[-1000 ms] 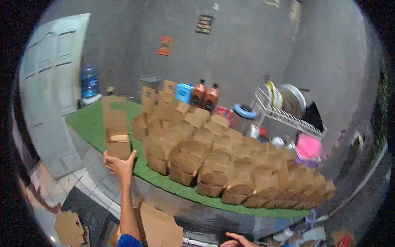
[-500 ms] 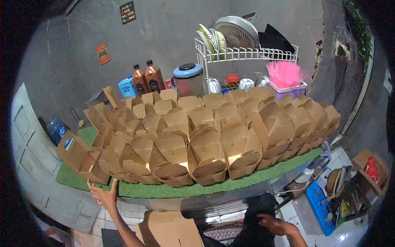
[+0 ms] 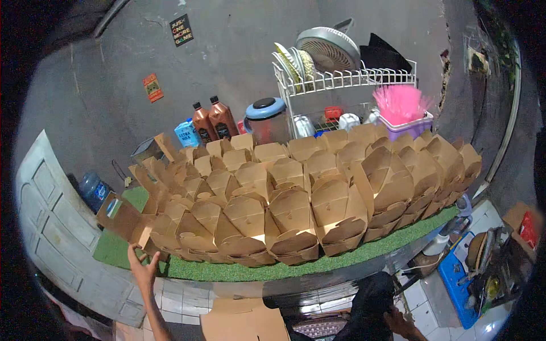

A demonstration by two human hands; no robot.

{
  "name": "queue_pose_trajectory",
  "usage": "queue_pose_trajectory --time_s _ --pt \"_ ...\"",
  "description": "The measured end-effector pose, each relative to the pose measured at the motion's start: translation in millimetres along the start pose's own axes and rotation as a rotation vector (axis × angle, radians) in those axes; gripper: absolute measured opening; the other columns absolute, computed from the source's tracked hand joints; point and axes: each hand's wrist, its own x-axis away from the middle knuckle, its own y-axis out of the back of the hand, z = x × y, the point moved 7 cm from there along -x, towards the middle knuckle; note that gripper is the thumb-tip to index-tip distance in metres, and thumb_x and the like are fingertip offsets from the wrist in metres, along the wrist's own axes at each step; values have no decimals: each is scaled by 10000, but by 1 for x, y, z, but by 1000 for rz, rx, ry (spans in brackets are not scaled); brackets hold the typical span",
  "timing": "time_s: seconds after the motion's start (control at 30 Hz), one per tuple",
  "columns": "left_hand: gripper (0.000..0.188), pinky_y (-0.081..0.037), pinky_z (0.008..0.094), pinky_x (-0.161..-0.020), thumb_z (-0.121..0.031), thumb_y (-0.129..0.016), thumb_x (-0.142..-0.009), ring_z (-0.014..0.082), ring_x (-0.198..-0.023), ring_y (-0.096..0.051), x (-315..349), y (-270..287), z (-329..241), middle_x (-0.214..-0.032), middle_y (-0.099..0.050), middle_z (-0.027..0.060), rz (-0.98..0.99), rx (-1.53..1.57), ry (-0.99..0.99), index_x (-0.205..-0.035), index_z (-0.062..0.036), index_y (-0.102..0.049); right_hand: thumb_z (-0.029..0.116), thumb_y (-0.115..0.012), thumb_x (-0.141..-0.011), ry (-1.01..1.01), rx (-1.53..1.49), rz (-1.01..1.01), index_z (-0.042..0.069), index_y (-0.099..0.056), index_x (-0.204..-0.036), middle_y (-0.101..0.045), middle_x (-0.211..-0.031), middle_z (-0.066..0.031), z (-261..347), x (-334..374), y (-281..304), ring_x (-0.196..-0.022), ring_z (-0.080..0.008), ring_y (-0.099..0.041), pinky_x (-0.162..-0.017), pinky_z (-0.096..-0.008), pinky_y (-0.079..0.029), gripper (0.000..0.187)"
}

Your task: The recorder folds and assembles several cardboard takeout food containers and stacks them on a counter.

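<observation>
My left hand (image 3: 143, 266) is raised at the front left edge of the table, its thumb and fingers apart. Its fingertips touch or nearly touch the near side of the leftmost open brown cardboard box (image 3: 142, 230). Beside that one stand several rows of folded brown boxes (image 3: 244, 227), their lids up. My right hand (image 3: 401, 324) hangs low by my dark-clad knee (image 3: 372, 301), its fingers loosely apart and nothing seen in them. A flat piece of brown cardboard (image 3: 244, 321) lies at my lap.
Green turf matting (image 3: 273, 274) covers the table. Behind the boxes are two brown bottles (image 3: 222, 119), a blue-lidded jug (image 3: 266, 122), a white dish rack (image 3: 347, 82) and a purple tub of pink straws (image 3: 406, 122). A blue tray (image 3: 455, 284) with kitchenware sits at lower right.
The view has shifted, so the table sits lower and farther right. My left hand has moved up against the leftmost box, which looks turned slightly. My right hand has dropped lower beside my knee.
</observation>
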Motion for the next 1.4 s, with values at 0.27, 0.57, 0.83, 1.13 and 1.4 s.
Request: queue_pose_trajectory --time_s 0.27,0.57,0.83,1.13,1.4 --pt "454 -578 305 -624 -57 -788 -699 203 -985 -561 6 -10 -27 -1168 -484 113 -32 22 80 -1055 -42 -507 384 -522 -951 396 -329 -161 5 -251 -1438 -373 -1422 -180 -12 -41 -46 -1300 -316 -358 -1065 -388 -314 674" --pt "395 -551 269 -655 -8 -641 -825 177 -881 -574 4 -25 -30 -1223 -484 100 71 248 74 -1189 -73 -503 586 -514 -863 -47 -511 -84 50 -186 -1456 -309 -1409 -281 -10 -5 -43 -1340 -394 -291 -1092 -536 -220 864" --pt "491 -529 289 -708 -128 -592 -914 171 -938 -562 -1 -25 -13 -1351 -406 108 99 407 171 -1359 -120 -385 566 -568 -852 255 -81 -182 -39 -107 -1452 -218 -1462 -294 0 -10 -37 -1371 -422 -211 -1130 -461 -195 969" --pt "555 -460 343 -880 -201 -644 -876 240 -1094 -519 168 20 43 -1310 -477 190 253 -219 297 -1330 -11 -388 312 -631 -878 737 -12 -280 62 -381 -1337 -357 -1332 -268 162 105 -7 -1319 -438 -245 -1080 -506 -250 580" --pt "449 -437 335 -913 -175 -585 -933 214 -1074 -538 344 -38 50 -1221 -537 163 564 363 936 -1278 52 -408 439 -553 -916 519 -314 480 -48 -360 -1360 -477 -1309 -263 259 44 -187 -1186 -346 -497 -992 -393 -393 687"
